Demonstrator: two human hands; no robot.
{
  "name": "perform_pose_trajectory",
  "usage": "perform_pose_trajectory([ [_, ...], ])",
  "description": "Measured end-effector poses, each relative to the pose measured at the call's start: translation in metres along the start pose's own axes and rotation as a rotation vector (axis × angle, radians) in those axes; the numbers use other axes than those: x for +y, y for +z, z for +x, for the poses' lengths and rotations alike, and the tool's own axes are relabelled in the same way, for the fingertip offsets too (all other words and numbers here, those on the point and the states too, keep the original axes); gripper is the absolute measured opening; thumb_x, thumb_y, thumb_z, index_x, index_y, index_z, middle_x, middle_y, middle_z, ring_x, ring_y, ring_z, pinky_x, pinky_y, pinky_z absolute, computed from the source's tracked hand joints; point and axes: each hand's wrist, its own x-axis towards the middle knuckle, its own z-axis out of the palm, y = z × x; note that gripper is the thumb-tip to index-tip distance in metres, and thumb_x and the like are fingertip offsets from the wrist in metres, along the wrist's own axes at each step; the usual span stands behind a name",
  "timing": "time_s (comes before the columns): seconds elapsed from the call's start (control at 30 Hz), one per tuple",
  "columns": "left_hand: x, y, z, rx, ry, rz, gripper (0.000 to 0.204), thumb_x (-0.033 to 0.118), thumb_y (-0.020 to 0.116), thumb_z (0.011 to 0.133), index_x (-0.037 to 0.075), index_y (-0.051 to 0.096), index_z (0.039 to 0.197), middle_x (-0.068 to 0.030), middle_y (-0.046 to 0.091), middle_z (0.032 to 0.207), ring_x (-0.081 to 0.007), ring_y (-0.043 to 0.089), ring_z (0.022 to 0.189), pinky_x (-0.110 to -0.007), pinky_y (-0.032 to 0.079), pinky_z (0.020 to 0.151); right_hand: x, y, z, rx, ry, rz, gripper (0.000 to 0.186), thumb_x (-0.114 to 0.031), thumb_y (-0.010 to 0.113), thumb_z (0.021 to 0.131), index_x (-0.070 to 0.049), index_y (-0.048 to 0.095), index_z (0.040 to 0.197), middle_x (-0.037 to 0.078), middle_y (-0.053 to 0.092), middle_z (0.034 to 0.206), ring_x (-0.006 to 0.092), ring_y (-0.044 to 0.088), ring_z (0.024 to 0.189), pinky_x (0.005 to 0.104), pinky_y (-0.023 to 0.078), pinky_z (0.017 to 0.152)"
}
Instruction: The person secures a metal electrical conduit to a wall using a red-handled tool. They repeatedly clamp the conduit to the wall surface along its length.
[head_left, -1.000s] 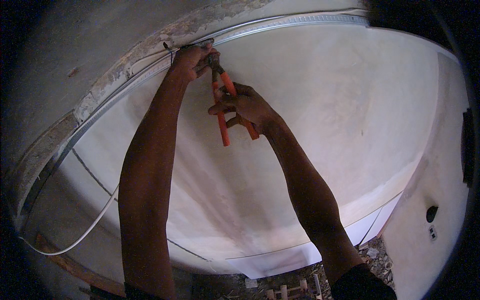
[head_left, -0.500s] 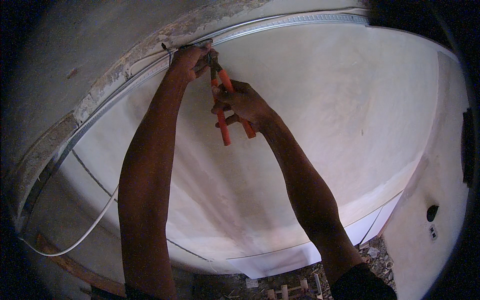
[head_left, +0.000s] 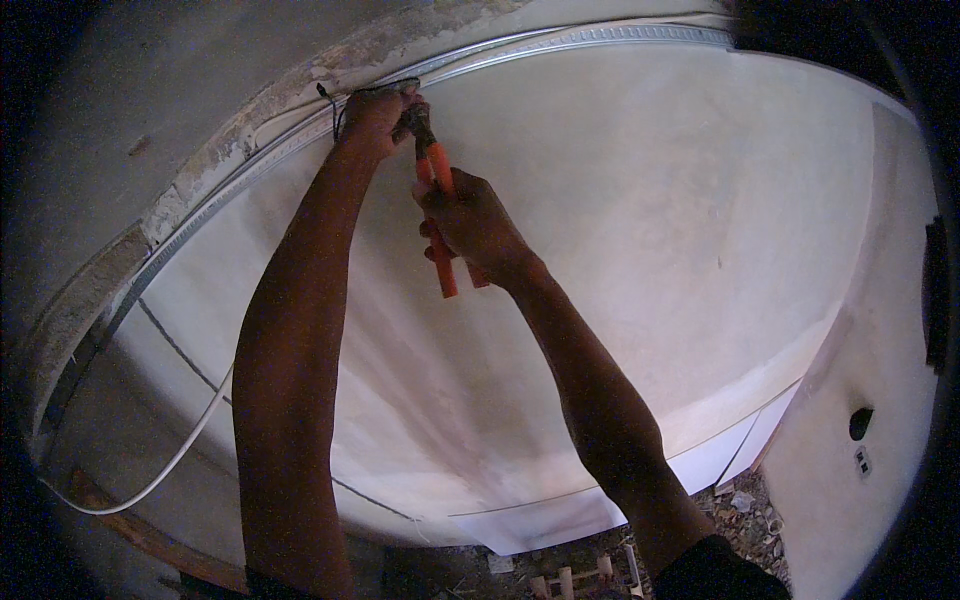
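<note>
My left hand point(head_left: 378, 122) is raised to the metal rail point(head_left: 620, 38) at the top of the pale wall panel point(head_left: 620, 230), with bent fingers around a small dark piece that I cannot make out, beside thin cables. My right hand point(head_left: 462, 225) grips the orange handles of a long pair of pliers or cutters point(head_left: 436, 160), its fingers wrapped round both. The tool points upward, and its dark jaws are at my left fingertips, where the exact point of contact is hidden.
Rough, crumbling plaster point(head_left: 190, 180) runs along the rail. A white cable point(head_left: 180, 460) loops at lower left. At right stands a wall with an electrical outlet point(head_left: 862, 461) and a dark hole. Rubble point(head_left: 760, 510) and wooden slats point(head_left: 565, 583) lie below.
My right hand has closed further, bringing the two orange handles nearer together. Both hands and the tool sit slightly further left in the picture; my left hand stays at the rail.
</note>
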Motion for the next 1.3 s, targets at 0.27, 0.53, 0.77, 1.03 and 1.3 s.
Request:
perform_pose_trajectory([
  [0.27, 0.003, 0.003, 0.001, 0.033, 0.112, -0.173, 0.011, 0.001, 0.059, 0.085, 0.005, 0.056, 0.095, -0.0075, 0.061, 0.082, -0.0212, 0.062, 0.069, -0.033, 0.056, 0.058, -0.013, 0.014, -0.014, -0.002, 0.052, 0.205, 0.035, -0.033, 0.053, 0.093, -0.001, 0.049, 0.103, 0.007, 0.049, 0.080, 0.0188, 0.059, 0.078, 0.0386, 0.057, 0.066],
  [0.53, 0.010, 0.007, -0.001, 0.068, -0.071, -0.316, 0.008, 0.009, 0.059, 0.088, 0.005, 0.056, 0.095, -0.0092, 0.059, 0.079, -0.0199, 0.059, 0.067, -0.032, 0.050, 0.054, -0.004, 0.021, -0.010, 0.094, 0.032, -0.061, 0.031, -0.029, 0.052, 0.094, 0.000, 0.048, 0.103, 0.008, 0.052, 0.076, 0.0184, 0.059, 0.071, 0.0366, 0.056, 0.061],
  [0.77, 0.013, 0.011, -0.002, 0.011, -0.097, -0.301, 0.009, 0.007, 0.061, 0.086, 0.005, 0.056, 0.093, -0.0067, 0.058, 0.076, -0.0191, 0.058, 0.064, -0.032, 0.050, 0.050, 0.014, 0.017, -0.003, 0.256, -0.096, -0.424, 0.032, -0.030, 0.056, 0.092, 0.000, 0.047, 0.100, 0.007, 0.054, 0.073, 0.0183, 0.060, 0.068, 0.0368, 0.056, 0.057],
  [1.03, 0.007, 0.006, -0.004, 0.033, -0.121, -0.350, 0.013, 0.012, 0.065, 0.085, 0.006, 0.058, 0.094, -0.0053, 0.058, 0.075, -0.0188, 0.058, 0.065, -0.034, 0.049, 0.053, -0.006, 0.026, -0.028, -0.014, 0.083, 0.454, 0.032, -0.032, 0.053, 0.094, -0.001, 0.047, 0.099, 0.005, 0.052, 0.070, 0.0186, 0.060, 0.068, 0.0376, 0.057, 0.063],
  [1.3, 0.021, 0.011, -0.014, 0.044, -0.153, -0.176, 0.006, 0.002, 0.056, 0.087, 0.003, 0.055, 0.092, -0.0086, 0.059, 0.079, -0.0206, 0.060, 0.070, -0.032, 0.050, 0.054, 0.023, 0.024, -0.013, 0.267, -0.104, -0.455, 0.028, -0.027, 0.053, 0.094, 0.000, 0.045, 0.100, 0.008, 0.054, 0.072, 0.0200, 0.060, 0.070, 0.0382, 0.051, 0.051],
])
